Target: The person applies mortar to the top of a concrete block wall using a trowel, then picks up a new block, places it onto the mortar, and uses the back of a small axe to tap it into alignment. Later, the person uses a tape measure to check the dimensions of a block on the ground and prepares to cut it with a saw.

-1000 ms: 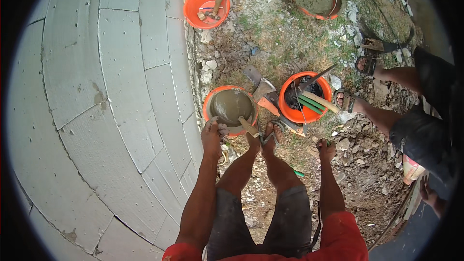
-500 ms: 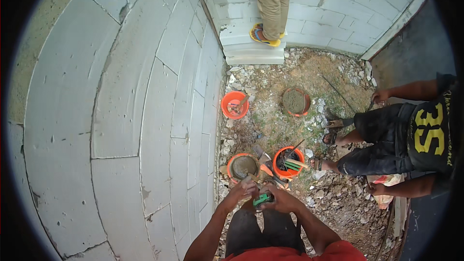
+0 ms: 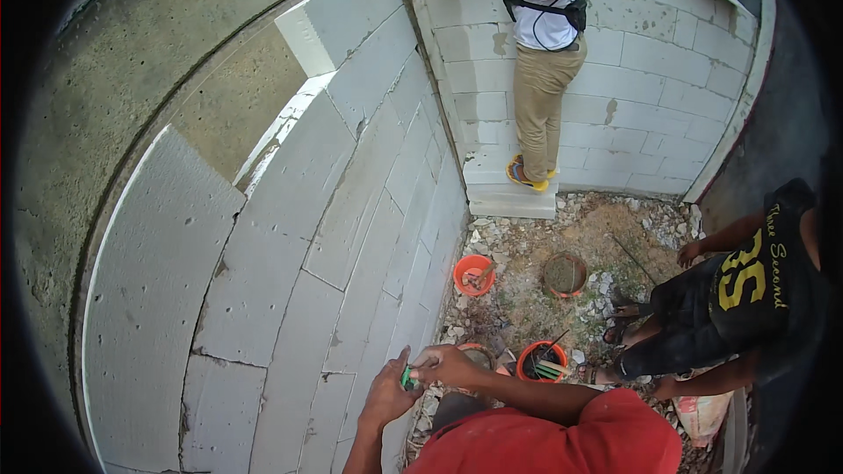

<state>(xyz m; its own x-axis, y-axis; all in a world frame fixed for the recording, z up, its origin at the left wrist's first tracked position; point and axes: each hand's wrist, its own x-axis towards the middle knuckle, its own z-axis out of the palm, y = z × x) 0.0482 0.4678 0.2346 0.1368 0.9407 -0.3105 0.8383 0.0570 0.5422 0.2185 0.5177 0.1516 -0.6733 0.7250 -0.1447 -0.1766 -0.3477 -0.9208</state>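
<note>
A small green tape measure [image 3: 407, 377] is between my hands, mostly covered by fingers, close to the face of the grey block wall [image 3: 290, 316] on my left. My left hand [image 3: 388, 395] is closed around it from below, thumb pointing up. From the right, my right hand [image 3: 446, 367] reaches across with its fingers pinched at the tape measure. Whether any blade is pulled out cannot be made out.
A top block [image 3: 347, 17] stands beside a gap in the wall. Orange buckets [image 3: 474, 275] and a tool-filled bucket [image 3: 543, 360] stand on rubble. One person [image 3: 546, 79] stands on stacked blocks [image 3: 512, 202] at the far wall; another person in black [image 3: 751, 276] is at right.
My view has swung left and up toward the wall top. Both hands moved with the tape measure from above my legs to beside the left wall.
</note>
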